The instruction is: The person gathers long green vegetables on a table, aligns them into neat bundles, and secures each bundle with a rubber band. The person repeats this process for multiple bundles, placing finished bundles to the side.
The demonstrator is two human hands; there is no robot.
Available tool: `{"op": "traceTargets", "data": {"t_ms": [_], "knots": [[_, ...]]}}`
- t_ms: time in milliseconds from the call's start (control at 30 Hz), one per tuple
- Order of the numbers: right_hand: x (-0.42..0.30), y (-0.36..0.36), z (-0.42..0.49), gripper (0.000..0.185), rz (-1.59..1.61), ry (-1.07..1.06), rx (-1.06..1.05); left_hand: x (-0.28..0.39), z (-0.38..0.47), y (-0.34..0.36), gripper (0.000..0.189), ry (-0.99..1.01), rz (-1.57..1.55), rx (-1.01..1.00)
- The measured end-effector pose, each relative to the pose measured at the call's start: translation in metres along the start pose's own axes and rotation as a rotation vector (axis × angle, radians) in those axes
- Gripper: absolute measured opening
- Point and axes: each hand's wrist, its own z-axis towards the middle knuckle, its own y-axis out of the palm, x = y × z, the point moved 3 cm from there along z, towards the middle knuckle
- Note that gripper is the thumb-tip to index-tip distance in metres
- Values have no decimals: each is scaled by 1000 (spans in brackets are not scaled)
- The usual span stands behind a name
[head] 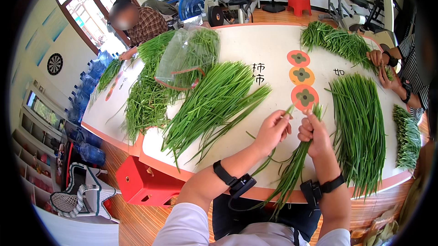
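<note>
My right hand (313, 132) is closed around a bunch of long green leaves, probably garlic chives (295, 164), whose lower ends hang over the table's near edge. Just left of it, my left hand (275, 128) pinches a short green piece (290, 109) between thumb and fingers. A large pile of chives (215, 98) lies left of my hands, with a thinner strand group beside it. To the right lies a neat, long bundle of chives (359, 133). Loose leaves lie under my forearms.
The white table (236, 146) has an orange rim. A clear plastic bag (178, 57) lies on chives at the left. One person (147, 23) works at the far left, another person's hands (383, 66) at the right. A red stool (147, 184) stands at the near left.
</note>
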Motion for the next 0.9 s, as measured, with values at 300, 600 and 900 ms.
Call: {"op": "traceTargets", "data": {"t_ms": [300,600,900], "knots": [[7,7,-3,19,-165,-55,38,-5,-3,10,16,285,410,-36],[4,8,-3,20,-127,-93,98,2,-6,10,17,328,710,48],[6,4,0,19,-84,-97,83,8,-11,15,12,579,1016,72]]}}
